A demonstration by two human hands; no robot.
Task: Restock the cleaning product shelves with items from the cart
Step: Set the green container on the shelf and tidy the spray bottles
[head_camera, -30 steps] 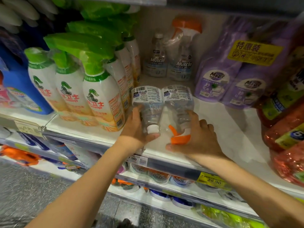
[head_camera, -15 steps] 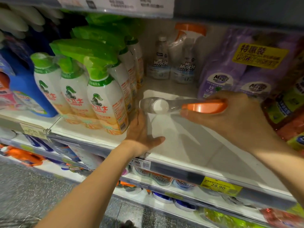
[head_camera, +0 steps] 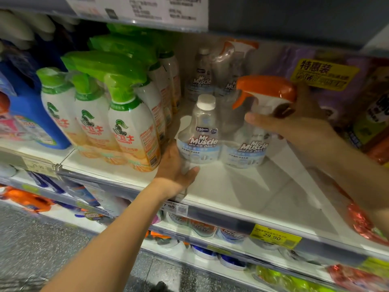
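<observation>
Your right hand (head_camera: 294,127) is gripping the twin pack (head_camera: 202,142) below its trigger; your left hand (head_camera: 174,171) is cupping its base.

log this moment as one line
phase: placing | Mr Muscle twin pack: upright on shelf | left hand: holds its base | right hand: grips its orange sprayer

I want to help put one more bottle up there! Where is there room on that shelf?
The bare shelf in front of and right of the Mr Muscle pack, up to the red packs, has room. The left is crowded: green sprayers stand close beside the pack, and the left hand holds the pack there.
</observation>
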